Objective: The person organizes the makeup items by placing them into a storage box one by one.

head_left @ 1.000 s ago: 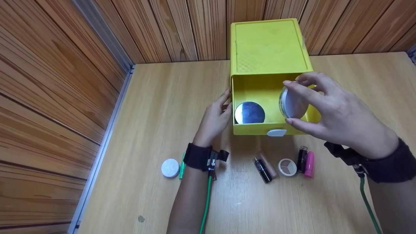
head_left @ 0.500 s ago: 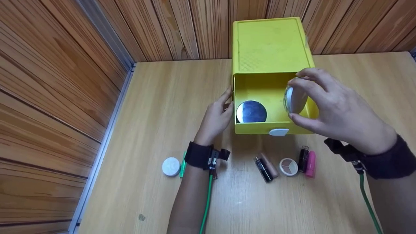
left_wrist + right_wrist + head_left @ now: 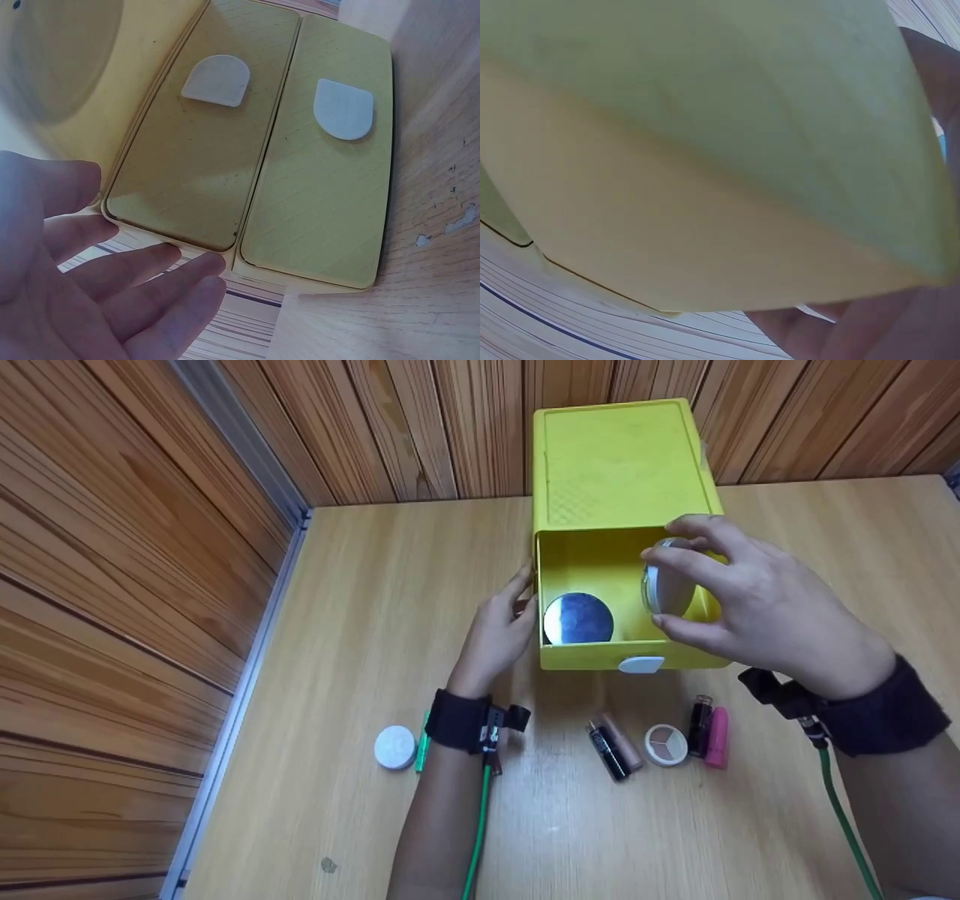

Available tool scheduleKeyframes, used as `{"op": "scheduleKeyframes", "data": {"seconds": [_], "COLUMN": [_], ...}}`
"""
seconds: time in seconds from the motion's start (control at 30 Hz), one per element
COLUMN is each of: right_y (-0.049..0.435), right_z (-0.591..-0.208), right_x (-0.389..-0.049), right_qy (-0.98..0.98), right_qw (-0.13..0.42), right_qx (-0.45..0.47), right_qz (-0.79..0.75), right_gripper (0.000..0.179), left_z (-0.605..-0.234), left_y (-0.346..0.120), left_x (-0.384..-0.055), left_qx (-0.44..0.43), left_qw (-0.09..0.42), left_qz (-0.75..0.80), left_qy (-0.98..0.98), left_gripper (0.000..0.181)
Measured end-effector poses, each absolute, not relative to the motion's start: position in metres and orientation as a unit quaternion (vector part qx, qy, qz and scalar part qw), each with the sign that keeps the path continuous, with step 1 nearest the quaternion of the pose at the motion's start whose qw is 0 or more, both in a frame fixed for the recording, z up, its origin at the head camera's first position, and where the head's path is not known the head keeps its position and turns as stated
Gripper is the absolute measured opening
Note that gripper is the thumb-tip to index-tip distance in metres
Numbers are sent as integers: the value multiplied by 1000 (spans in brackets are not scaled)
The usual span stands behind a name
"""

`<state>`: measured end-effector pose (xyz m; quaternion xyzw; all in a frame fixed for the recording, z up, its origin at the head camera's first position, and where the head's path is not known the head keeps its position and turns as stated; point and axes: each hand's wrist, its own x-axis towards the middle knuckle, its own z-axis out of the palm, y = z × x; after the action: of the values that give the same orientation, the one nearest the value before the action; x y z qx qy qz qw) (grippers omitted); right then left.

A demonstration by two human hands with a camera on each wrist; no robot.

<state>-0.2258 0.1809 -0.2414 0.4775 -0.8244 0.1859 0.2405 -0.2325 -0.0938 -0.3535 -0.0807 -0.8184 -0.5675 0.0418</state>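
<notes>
In the head view my right hand [image 3: 780, 600] pinches a round, clear-rimmed compact [image 3: 670, 581] on its edge, over the right part of a pulled-out yellow drawer [image 3: 637, 655]. A round, mirror-like disc [image 3: 578, 618] leans in the drawer's left front corner. My left hand [image 3: 499, 637] lies along the left side of the yellow drawer box [image 3: 626, 465]. In the left wrist view its fingers [image 3: 161, 311] extend loosely beside the box's two drawer fronts. The yellow plastic fills most of the right wrist view, hiding the compact there.
On the wooden table [image 3: 300, 795] in front stand a white round jar [image 3: 394, 747], a black tube [image 3: 608, 752], a three-pan palette [image 3: 666, 745] and a pink tube [image 3: 718, 739]. A green item [image 3: 422, 742] is partly behind my left forearm. Wood-panelled walls [image 3: 465, 427] border the table.
The compact, in my right hand, has shifted slightly right, then back left, and sits a bit lower into the drawer's opening. My left hand stays at the box's side.
</notes>
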Motion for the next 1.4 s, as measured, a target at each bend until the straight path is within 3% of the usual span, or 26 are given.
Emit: {"op": "scheduleKeyframes", "data": {"seconds": [0.33, 0.87, 1.4], "right_y": [176, 177, 175], "right_z": [-243, -245, -240], "right_x": [-235, -240, -236], "right_qy": [-821, -849, -916], "right_qw": [238, 183, 12], "right_qx": [482, 460, 377], "right_qz": [193, 184, 136], "right_gripper": [54, 53, 48], "left_z": [-353, -354, -354], "left_y": [-95, -94, -94], "left_x": [-232, -232, -232], "left_qx": [-78, -79, -86], "left_qw": [43, 44, 48], "left_qz": [-565, -575, -563], "left_qy": [-820, -813, -821], "left_gripper": [52, 52, 52]}}
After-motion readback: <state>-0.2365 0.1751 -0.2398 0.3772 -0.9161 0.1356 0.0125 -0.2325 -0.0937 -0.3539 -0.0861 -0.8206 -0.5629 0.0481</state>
